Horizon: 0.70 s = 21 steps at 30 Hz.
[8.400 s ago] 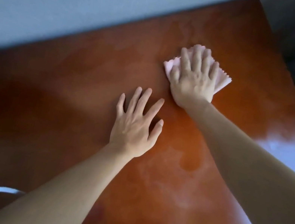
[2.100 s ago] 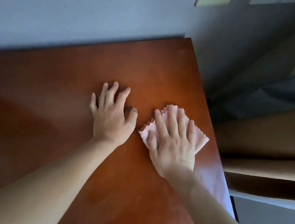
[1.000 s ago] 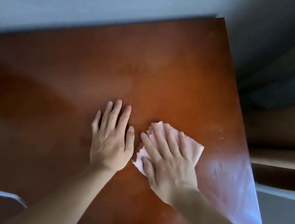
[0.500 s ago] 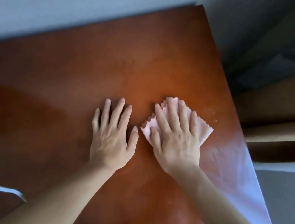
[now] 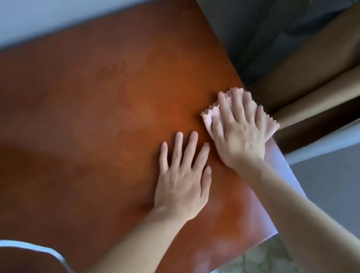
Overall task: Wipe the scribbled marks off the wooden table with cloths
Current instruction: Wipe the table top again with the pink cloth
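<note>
Pink cloth (image 5: 270, 124) with zigzag edges, flattened under right hand (image 5: 238, 132), left hand (image 5: 182, 180) flat on table (image 5: 83, 107)

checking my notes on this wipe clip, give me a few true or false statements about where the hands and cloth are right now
1. The right hand presses flat on the pink zigzag-edged cloth. True.
2. The cloth lies at the middle of the reddish-brown wooden table. False: it lies at the table's right edge.
3. The left hand grips a second cloth. False: it rests flat and bare on the wood.
4. The left hand lies nearer the person than the right. True.
</note>
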Each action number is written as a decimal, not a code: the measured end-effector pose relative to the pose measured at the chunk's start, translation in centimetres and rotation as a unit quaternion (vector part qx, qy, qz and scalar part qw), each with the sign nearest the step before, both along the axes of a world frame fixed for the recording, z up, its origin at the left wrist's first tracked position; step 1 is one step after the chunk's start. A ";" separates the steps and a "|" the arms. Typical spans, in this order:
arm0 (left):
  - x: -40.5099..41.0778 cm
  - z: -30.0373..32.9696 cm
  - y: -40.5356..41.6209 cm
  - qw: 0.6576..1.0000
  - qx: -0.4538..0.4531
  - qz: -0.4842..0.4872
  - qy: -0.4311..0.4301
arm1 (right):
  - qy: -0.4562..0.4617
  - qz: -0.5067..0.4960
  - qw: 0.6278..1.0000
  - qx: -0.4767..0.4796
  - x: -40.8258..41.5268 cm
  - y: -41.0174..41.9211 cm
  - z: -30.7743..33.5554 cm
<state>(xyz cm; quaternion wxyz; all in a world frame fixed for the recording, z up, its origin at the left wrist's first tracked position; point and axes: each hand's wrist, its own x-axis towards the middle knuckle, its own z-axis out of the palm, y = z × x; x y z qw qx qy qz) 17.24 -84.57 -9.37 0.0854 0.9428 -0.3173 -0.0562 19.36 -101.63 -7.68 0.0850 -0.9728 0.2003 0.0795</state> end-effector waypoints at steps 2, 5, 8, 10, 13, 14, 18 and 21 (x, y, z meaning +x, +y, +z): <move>0.1 -0.1 0.2 1.000 0.000 0.002 -0.012 | -0.025 -0.007 1.000 0.014 -5.9 1.5 -0.2; -0.1 0.1 -0.1 1.000 -0.008 0.001 -0.006 | -0.029 -0.005 0.999 0.025 -10.1 2.1 -0.4; 0.0 0.2 0.0 1.000 -0.012 0.000 -0.003 | -0.021 0.002 1.000 0.013 -7.5 0.9 -0.5; 0.0 0.1 0.0 1.000 -0.014 0.003 -0.006 | -0.020 0.005 1.000 0.003 -3.7 -0.4 -0.9; -0.1 -0.4 0.1 0.999 -0.026 0.001 -0.018 | -0.032 -0.017 0.999 -0.014 2.5 -2.1 -1.5; 0.0 -0.5 0.0 0.999 -0.029 0.002 -0.018 | -0.033 -0.020 0.999 -0.016 3.9 -2.3 -1.5; 0.0 -0.5 0.2 0.999 -0.030 0.010 -0.021 | -0.029 0.008 1.000 -0.010 2.2 -1.5 -1.1; 0.0 -0.6 0.2 0.999 -0.038 0.010 -0.031 | -0.050 0.035 0.998 0.005 -6.3 0.4 -0.8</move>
